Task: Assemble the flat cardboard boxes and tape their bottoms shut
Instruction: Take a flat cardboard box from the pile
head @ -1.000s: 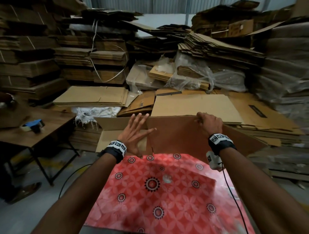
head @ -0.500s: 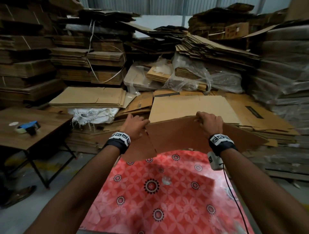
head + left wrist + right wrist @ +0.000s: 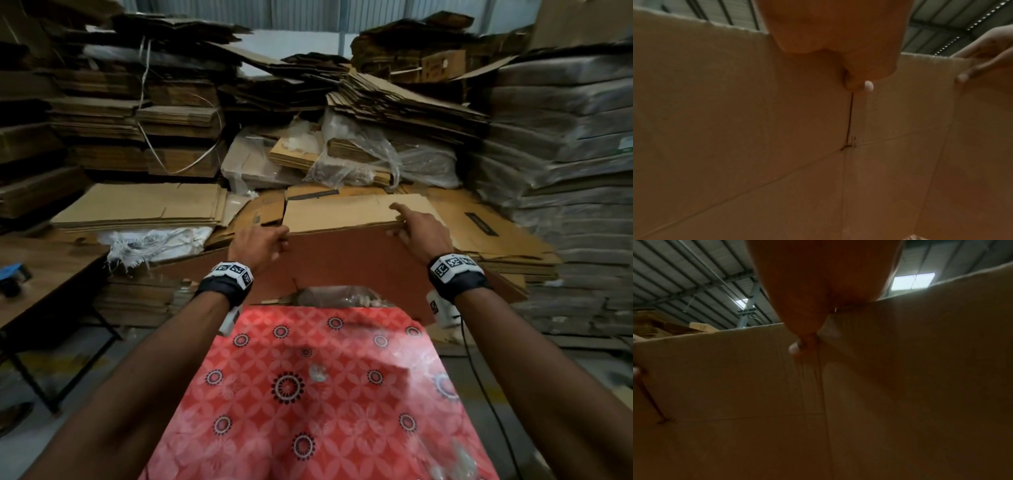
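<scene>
A brown cardboard box [image 3: 346,260], partly unfolded, stands on edge just beyond the red patterned table [image 3: 308,394]. My left hand [image 3: 263,241] grips its top edge on the left, beside a slit between two flaps. My right hand [image 3: 416,231] pinches the same edge further right, index finger stretched forward. In the left wrist view my thumb [image 3: 859,85] presses the box's inner face [image 3: 735,113] at the top of the slit. In the right wrist view my thumb [image 3: 797,348] lies on the cardboard [image 3: 735,378] by a fold line. The box's lower part is hidden behind the table.
Stacks of flat cardboard [image 3: 144,205] and plastic-wrapped bundles [image 3: 376,161] fill the space behind the box. A wooden side table [image 3: 44,270] on the left carries a blue tape dispenser [image 3: 10,274]. Wrapped stacks [image 3: 565,171] rise on the right.
My left hand, spread flat against a flap a second ago, now grips the box's top edge. The box has swung up and away, and my right index finger has stretched out.
</scene>
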`<act>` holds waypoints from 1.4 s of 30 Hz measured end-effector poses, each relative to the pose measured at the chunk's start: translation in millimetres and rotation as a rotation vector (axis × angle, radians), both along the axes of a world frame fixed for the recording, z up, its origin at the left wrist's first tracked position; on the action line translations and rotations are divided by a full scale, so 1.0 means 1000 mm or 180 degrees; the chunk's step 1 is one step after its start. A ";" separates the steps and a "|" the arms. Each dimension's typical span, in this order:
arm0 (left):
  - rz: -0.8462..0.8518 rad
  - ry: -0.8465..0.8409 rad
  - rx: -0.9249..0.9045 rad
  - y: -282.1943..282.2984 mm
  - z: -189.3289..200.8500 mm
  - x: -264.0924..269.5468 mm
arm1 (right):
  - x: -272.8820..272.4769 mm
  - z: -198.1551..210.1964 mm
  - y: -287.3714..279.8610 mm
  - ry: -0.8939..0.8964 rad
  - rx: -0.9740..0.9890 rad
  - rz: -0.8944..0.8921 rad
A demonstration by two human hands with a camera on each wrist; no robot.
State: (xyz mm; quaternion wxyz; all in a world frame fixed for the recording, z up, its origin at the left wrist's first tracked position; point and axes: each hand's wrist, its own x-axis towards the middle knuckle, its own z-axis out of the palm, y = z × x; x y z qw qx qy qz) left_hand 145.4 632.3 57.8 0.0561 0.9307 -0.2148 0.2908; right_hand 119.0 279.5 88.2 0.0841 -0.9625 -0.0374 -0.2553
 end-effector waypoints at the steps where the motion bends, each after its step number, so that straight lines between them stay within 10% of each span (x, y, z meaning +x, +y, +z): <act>1: -0.0036 -0.0093 -0.0024 -0.003 0.007 0.002 | 0.004 0.006 -0.005 0.0077 0.0063 0.0072; 14: -0.0199 -0.0744 0.0184 -0.038 0.062 0.055 | 0.042 0.062 -0.043 -0.0192 -0.0226 -0.0119; 42: -0.0416 -0.1249 0.0739 -0.130 0.019 0.374 | 0.330 -0.015 -0.146 -0.0988 -0.0943 0.0135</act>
